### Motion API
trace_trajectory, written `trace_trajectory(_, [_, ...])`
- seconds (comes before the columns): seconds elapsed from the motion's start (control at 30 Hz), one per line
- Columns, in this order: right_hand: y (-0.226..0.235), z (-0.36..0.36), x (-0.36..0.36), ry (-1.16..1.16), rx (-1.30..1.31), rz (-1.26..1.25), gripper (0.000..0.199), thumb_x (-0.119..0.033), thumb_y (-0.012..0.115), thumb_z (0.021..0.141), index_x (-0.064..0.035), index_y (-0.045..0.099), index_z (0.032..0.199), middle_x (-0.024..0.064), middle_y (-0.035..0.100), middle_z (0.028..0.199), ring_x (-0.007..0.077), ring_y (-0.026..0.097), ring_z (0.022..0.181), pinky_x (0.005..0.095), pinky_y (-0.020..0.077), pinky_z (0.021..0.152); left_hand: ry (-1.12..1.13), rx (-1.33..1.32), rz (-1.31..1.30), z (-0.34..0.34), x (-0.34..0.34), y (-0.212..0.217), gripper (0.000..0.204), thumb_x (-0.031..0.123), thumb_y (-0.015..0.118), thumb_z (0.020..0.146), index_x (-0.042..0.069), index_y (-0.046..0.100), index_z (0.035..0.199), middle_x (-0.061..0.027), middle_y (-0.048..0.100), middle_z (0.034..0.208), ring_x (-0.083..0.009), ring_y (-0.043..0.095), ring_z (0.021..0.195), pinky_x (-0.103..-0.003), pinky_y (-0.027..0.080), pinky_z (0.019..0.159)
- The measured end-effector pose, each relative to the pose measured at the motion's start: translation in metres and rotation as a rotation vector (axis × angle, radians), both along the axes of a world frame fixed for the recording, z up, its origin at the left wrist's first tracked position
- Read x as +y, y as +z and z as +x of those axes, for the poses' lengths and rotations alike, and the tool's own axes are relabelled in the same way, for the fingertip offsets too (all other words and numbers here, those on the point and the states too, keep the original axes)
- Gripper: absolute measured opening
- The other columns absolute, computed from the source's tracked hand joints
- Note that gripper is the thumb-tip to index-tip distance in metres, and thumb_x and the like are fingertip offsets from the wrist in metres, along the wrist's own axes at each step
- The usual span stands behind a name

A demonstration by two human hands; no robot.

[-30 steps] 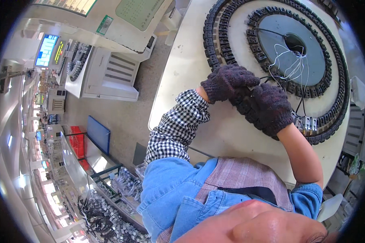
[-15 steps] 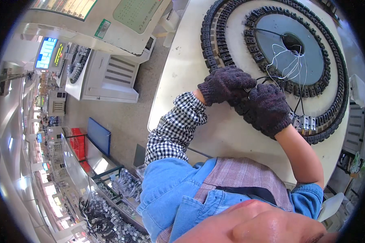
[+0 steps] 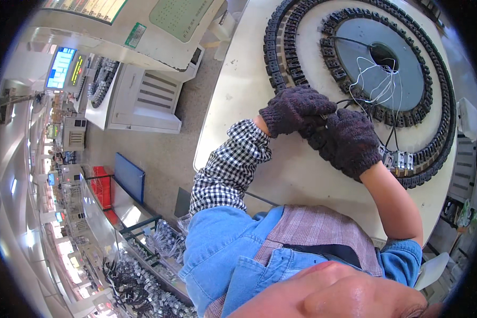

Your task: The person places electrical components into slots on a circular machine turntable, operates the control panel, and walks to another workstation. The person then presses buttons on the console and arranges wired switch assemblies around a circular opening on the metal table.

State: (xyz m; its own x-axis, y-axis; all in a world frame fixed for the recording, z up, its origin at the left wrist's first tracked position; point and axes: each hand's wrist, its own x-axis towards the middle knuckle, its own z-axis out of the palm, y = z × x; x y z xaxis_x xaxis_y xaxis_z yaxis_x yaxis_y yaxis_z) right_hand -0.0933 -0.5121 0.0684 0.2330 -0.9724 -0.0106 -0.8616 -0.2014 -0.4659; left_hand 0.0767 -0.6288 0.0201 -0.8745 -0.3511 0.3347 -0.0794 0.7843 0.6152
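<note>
Dark knitted gloves cover both my hands, which meet at the near left part of a large ring of black blocks [image 3: 274, 66]. My left hand [image 3: 298, 110] is closed, its thumb and fingers pinched at the ring's inner side. Close beside it, my right hand [image 3: 352, 142] is closed too, resting over the blocks. Whatever small piece sits between the fingertips is hidden by the gloves. Black cables run from near my fingers toward thin white wires [image 3: 389, 87] bunched at the middle. Silver metal pieces [image 3: 402, 160] sit on the ring just right of my right hand.
Inside the large ring, a smaller ring of black blocks [image 3: 331, 63] surrounds a grey disc [image 3: 355, 40] with a dark central hole. All this rests on a white table [image 3: 238, 90]. A machine cabinet [image 3: 148, 32] stands left; a rack [image 3: 135, 228] is lower left.
Both hands stay at the same place on the ring. My fingers have shifted only very slightly.
</note>
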Motion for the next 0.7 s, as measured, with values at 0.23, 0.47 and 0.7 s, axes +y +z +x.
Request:
trace_trajectory(0.23, [0.007, 0.001, 0.003, 0.013, 0.074, -0.055, 0.021, -0.027, 0.06, 0.082, -0.0066, 0.059, 0.08, 0.015, 0.059, 0.077, 0.036, 0.059, 0.077, 0.0477, 0.0448, 0.067, 0.017, -0.013, -0.015, 0.0, 0.001, 0.002, 0.043, 0.009, 0.07, 0.072, 0.012, 0.065, 0.115, -0.0102, 0.066, 0.109, -0.0289, 0.062, 0.101, -0.039, 0.049, 0.089])
trace_trajectory(0.47, [-0.004, -0.004, 0.004, -0.057, 0.05, -0.118, 0.033, -0.032, 0.069, 0.075, -0.0046, 0.058, 0.09, 0.0192, 0.057, 0.09, 0.0385, 0.056, 0.09, 0.0484, 0.0432, 0.077, 0.04, 0.026, 0.073, 0.008, 0.005, 0.011, 0.045, 0.006, 0.073, 0.073, 0.012, 0.064, 0.117, -0.0102, 0.066, 0.11, -0.0272, 0.063, 0.102, -0.037, 0.049, 0.09])
trace_trajectory(0.7, [0.009, -0.008, 0.016, -0.092, 0.04, -0.446, 0.057, -0.035, 0.075, 0.071, -0.0026, 0.055, 0.113, 0.0228, 0.053, 0.121, 0.0402, 0.052, 0.111, 0.0477, 0.0424, 0.093, 0.142, 0.045, 0.047, 0.026, 0.006, 0.01, 0.055, 0.01, 0.073, 0.076, 0.011, 0.056, 0.128, -0.0097, 0.06, 0.124, -0.0251, 0.058, 0.114, -0.035, 0.047, 0.097])
